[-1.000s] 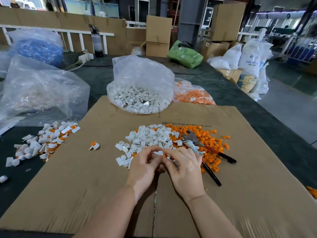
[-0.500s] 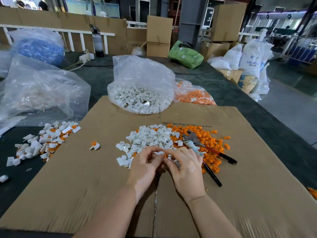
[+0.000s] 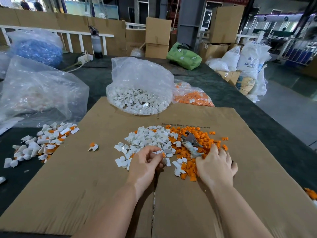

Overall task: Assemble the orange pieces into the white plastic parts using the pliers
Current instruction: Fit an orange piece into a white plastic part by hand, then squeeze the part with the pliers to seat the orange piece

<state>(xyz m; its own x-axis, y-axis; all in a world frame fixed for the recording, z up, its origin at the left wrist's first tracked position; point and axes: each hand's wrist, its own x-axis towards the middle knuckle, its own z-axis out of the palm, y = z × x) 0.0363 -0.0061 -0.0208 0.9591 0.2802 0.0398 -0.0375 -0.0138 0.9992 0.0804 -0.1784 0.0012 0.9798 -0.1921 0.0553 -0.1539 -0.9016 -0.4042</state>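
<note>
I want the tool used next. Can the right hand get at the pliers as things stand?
Probably yes: the right hand already lies over the handle end of the pliers, which rest uncovered on the orange pieces.

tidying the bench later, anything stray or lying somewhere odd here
A few things. One assembled white-and-orange piece lies alone on the cardboard, apart from both piles. Some orange bits sit off the cardboard's right edge. The pliers lie half buried in the orange pieces.
</note>
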